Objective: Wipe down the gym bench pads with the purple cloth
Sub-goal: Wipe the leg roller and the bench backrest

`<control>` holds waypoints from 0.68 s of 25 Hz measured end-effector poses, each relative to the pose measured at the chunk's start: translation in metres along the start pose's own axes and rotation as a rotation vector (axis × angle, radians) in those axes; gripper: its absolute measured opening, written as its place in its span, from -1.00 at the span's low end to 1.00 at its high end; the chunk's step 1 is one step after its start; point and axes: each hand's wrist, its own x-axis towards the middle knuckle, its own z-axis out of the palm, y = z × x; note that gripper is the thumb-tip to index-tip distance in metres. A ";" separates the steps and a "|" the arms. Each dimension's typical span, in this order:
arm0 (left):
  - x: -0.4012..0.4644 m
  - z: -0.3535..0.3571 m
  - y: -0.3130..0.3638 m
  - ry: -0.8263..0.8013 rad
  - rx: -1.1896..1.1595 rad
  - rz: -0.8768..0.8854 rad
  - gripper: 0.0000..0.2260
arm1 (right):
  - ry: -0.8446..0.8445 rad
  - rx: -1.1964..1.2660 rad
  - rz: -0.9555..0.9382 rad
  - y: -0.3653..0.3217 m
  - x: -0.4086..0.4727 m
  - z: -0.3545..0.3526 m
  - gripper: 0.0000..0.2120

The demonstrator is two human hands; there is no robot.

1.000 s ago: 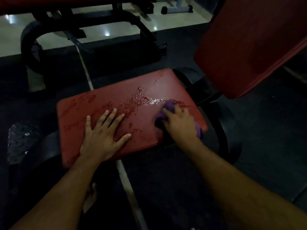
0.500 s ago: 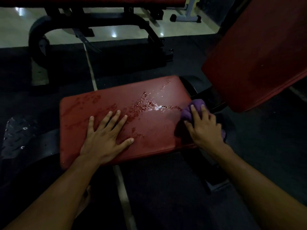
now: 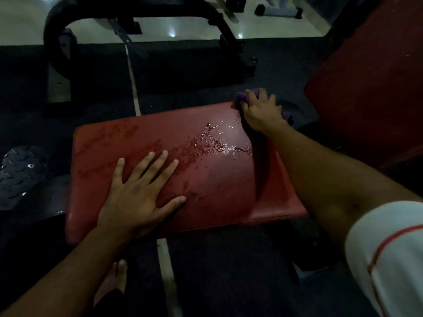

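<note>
The red seat pad (image 3: 137,143) of the gym bench fills the middle of the view, with shiny wet droplets (image 3: 212,143) across its right half. My left hand (image 3: 139,197) lies flat on the pad's near left part, fingers spread. My right hand (image 3: 261,110) holds the purple cloth (image 3: 240,97) bunched under its fingers at the pad's far right corner. Most of the cloth is hidden under that hand. The tilted red back pad (image 3: 370,83) rises at the right.
A black machine frame (image 3: 75,26) stands on the dark rubber floor behind the bench. A studded black foot plate (image 3: 18,177) sits at the left. A pale floor strip (image 3: 132,83) runs under the bench. My bare foot (image 3: 114,280) shows below the pad.
My right hand has carried the cloth from the pad's near right edge along the right side to its far right corner. My left hand has stayed flat in place.
</note>
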 end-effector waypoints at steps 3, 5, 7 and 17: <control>-0.002 -0.004 0.002 -0.006 0.007 -0.004 -0.26 | -0.063 -0.057 -0.017 0.018 -0.030 0.002 -0.42; -0.004 -0.007 0.003 -0.013 0.010 -0.008 -0.26 | -0.012 -0.151 -0.052 0.033 -0.068 0.008 -0.41; -0.004 -0.008 0.004 -0.014 0.009 -0.009 -0.26 | 0.022 -0.211 -0.073 0.050 -0.116 0.015 -0.42; -0.003 -0.001 0.003 0.029 0.014 0.006 -0.26 | 0.218 -0.247 0.025 0.036 -0.129 0.030 -0.48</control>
